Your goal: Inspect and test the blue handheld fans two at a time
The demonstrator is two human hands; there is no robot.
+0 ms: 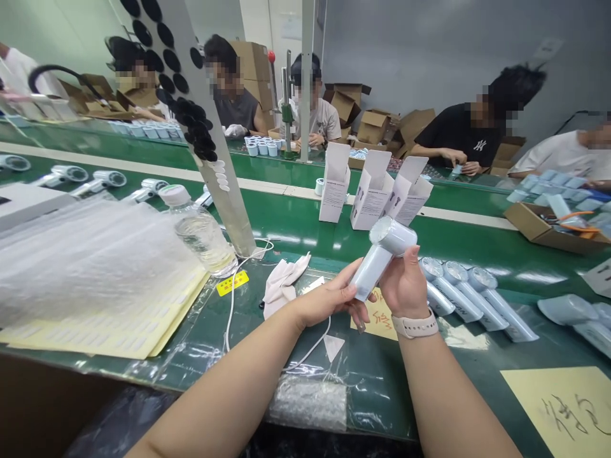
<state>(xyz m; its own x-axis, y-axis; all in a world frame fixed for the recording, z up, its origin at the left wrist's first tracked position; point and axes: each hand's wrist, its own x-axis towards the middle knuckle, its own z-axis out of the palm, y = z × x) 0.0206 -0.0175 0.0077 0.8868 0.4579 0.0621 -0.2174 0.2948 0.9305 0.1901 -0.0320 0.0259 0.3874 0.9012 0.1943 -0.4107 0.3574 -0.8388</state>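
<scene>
A pale-blue handheld fan (379,257), shaped like a small hair dryer, is held between my two hands above the table. My left hand (341,294) pinches the lower end of its handle. Around the round head and upper handle, my right hand (405,283) is closed, with the thumb up along the side. Right of my right wrist, several similar pale-blue fans (470,289) lie side by side, dark lettering on their handles. Below my hands is a yellow paper (377,312) with red handwriting, partly covered by them.
Three open white boxes (370,197) stand ahead. Left are a water bottle (203,232), a slanted post (217,159), a white cloth (284,283), a cable (232,305) and label sheets (95,324). More fans (100,183) lie far left. Several people work across the green belt (277,216).
</scene>
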